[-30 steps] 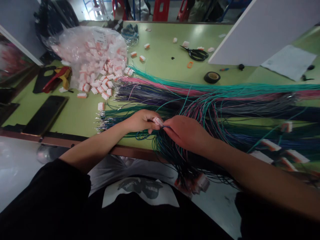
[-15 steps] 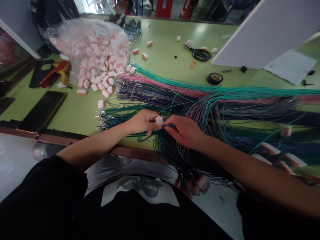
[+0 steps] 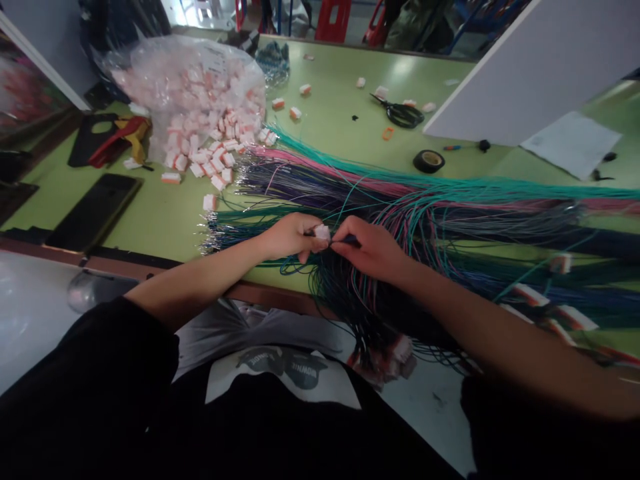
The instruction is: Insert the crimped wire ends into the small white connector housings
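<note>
My left hand (image 3: 295, 237) is closed on a small white connector (image 3: 321, 232), held between thumb and fingers over the front part of the table. Just right of it, my right hand (image 3: 373, 248) pinches a dark wire (image 3: 346, 238) close to the connector. The fingertips of both hands nearly meet. Behind them run bundles of green wires (image 3: 480, 188), pink wires (image 3: 310, 162) and dark wires (image 3: 310, 192). Below the hands, a dark bunch of wires (image 3: 345, 293) hangs over the table edge, with a cluster of connectors (image 3: 390, 363) at its end.
A clear bag of connectors (image 3: 195, 87) and a loose pile (image 3: 215, 160) lie at the back left. A phone (image 3: 94, 212) and red-yellow pliers (image 3: 117, 141) are at the left. Scissors (image 3: 403, 115), black tape (image 3: 429, 161) and a white panel (image 3: 490, 80) stand farther back.
The view has shifted slightly, moving the tabletop things a little in the picture. Both hands remain together at the connector, and the right fingers have changed their pose slightly.
</note>
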`<state>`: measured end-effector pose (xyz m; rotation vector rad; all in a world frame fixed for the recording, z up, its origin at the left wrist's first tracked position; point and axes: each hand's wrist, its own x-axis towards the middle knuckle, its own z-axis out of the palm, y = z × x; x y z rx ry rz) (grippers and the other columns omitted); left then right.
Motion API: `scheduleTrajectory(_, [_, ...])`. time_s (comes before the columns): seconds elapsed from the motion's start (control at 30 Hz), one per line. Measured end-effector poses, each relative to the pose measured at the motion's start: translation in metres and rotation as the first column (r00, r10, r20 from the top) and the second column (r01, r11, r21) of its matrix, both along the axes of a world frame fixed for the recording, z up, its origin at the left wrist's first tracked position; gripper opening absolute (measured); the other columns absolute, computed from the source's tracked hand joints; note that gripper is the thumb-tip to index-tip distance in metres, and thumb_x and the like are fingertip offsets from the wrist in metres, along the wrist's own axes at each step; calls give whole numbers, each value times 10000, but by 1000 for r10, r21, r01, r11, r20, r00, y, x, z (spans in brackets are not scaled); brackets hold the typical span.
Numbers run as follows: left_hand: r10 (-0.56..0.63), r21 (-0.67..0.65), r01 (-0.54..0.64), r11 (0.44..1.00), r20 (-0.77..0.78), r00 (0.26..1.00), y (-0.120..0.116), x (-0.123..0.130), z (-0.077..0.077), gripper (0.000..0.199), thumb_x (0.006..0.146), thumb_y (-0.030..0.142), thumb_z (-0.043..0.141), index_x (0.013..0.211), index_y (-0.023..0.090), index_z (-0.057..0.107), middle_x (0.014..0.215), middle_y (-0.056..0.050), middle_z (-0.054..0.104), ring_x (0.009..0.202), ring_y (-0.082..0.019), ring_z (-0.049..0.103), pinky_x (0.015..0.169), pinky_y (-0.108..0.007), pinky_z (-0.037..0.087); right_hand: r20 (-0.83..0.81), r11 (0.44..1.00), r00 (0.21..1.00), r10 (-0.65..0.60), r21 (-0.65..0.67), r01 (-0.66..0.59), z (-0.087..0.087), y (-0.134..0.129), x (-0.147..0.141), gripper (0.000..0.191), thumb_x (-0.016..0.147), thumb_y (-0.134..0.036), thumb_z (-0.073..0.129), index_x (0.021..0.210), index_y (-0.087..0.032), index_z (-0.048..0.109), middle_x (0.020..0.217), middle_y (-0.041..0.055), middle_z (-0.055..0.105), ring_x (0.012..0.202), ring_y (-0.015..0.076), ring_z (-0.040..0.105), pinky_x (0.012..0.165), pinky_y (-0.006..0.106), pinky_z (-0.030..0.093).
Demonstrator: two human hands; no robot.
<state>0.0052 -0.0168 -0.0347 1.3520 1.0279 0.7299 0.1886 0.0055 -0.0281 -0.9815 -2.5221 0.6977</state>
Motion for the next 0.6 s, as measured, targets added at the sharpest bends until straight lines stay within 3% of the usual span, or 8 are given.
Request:
scheduleTrajectory(0.1, [16,-23,-15,1000,59,998,5,-2,-7,171,731,24,653,620,121,566,481,67,567,349,-54,532,385,-151,364,-85,998,996,15,-60,-20,23,11,12,61,745,-212,611,704,-224,567,664,-21,591,597,118,526,588,263,375])
scheduleTrajectory(0.2, [113,-76,-99,992,210,971,11,-5,-11,153,752,98,686,650,122,575,509,55,577,349,-63,527,382,-175,390,-336,988,929,-152,-51,143,54,20,33,120,746,-238,672,668,-242,580,621,-26,551,594,112,516,604,280,385])
scheduleTrajectory(0.3, [123,-139,-77,987,362,924,15,-7,-12,161,786,240,713,729,120,622,621,13,637,400,-71,557,414,-204,439,-425,943,855,-298,-269,195,71,22,43,151,731,-292,727,685,-243,592,548,-32,543,516,107,517,546,286,376])
scheduleTrajectory(0.37, [123,-151,-61,987,442,889,18,-9,-11,177,796,295,716,795,127,661,730,-10,673,456,-67,573,456,-214,468,-387,881,861,-330,-453,134,71,18,37,195,667,-327,783,697,-232,615,526,-34,556,479,106,520,510,283,385])
scheduleTrajectory(0.43, [182,-159,-117,980,506,843,22,-11,-12,152,800,289,715,830,141,690,816,-18,692,521,-64,581,499,-215,481,-393,811,851,-349,-581,64,64,13,22,261,620,-372,816,663,-217,609,513,-50,528,460,88,491,499,273,415])
scheduleTrajectory(0.53, [297,-197,-225,954,544,785,25,-17,-14,111,788,248,723,857,162,714,844,-16,703,605,-80,596,554,-224,495,-446,751,816,-367,-659,-22,52,4,-4,352,687,-432,777,600,-205,522,527,-68,468,465,63,453,508,258,455])
scheduleTrajectory(0.6, [331,-207,-259,944,549,768,26,-21,-13,112,784,244,721,870,173,714,794,-4,687,584,-83,580,555,-235,497,-407,735,840,-357,-678,-16,46,0,-18,333,782,-427,698,636,-203,499,571,-49,512,477,73,483,497,257,452])
